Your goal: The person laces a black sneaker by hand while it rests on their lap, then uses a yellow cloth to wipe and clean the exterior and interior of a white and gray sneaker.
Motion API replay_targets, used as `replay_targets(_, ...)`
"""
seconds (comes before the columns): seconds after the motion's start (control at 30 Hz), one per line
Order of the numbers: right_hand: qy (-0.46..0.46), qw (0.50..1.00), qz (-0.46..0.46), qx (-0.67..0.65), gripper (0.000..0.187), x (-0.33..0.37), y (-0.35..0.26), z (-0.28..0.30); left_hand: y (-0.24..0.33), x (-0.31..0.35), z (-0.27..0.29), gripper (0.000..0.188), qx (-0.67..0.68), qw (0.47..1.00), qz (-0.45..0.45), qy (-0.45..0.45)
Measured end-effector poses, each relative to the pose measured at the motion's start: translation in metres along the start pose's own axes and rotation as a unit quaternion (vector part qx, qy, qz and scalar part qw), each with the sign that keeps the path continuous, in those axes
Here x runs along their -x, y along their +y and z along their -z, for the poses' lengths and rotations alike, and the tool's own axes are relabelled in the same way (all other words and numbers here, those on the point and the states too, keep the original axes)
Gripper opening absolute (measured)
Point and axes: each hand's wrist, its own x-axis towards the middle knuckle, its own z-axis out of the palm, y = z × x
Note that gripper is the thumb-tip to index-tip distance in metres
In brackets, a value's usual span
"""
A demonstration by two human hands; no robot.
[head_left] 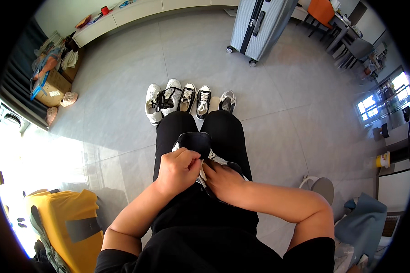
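The person sits with a black sneaker (197,142) on the lap, its toe pointing away, between the two thighs; the left hand (178,169) is closed around the white laces (216,160) near the shoe opening, fingers curled tight; the right hand (223,179) lies just beside it, fingers narrow and pinching the lace too; on the grey floor (123,91) ahead stands a row of shoes (189,100), near the knees; a grey suitcase (259,27) is well apart behind them
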Motion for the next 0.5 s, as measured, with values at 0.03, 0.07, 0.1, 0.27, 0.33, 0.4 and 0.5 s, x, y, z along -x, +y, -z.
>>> replay_targets(0.03, -0.001, 0.999, 0.014, 0.030, 0.024, -0.003, 0.001, 0.001, 0.001, 0.001, 0.000, 0.007, 0.011, 1.000, 0.001, -0.007)
replay_targets(0.07, -0.030, 0.999, 0.014, 0.028, 0.024, -0.009, 0.003, 0.003, 0.001, 0.002, -0.001, 0.007, 0.022, 1.000, 0.003, -0.013)
replay_targets(0.1, -0.059, 0.998, 0.014, 0.027, 0.024, -0.016, 0.007, 0.006, 0.001, 0.002, -0.001, 0.008, 0.033, 0.999, 0.003, -0.019)
replay_targets(0.27, -0.012, 0.999, 0.029, 0.009, 0.033, -0.009, 0.014, 0.012, -0.025, -0.005, 0.006, 0.017, 0.099, 0.976, 0.168, 0.098)
replay_targets(0.33, 0.035, 0.998, 0.046, -0.013, 0.033, 0.002, 0.019, 0.008, -0.055, 0.002, 0.006, 0.033, 0.117, 0.961, 0.236, 0.088)
replay_targets(0.4, 0.089, 0.992, 0.080, -0.034, 0.030, 0.002, 0.019, 0.010, -0.069, 0.014, -0.002, 0.037, 0.244, 0.932, 0.267, 0.029)
replay_targets(0.5, 0.049, 0.994, 0.060, -0.076, 0.029, -0.004, 0.018, 0.000, -0.078, 0.027, -0.018, 0.045, 0.437, 0.849, 0.297, -0.026)
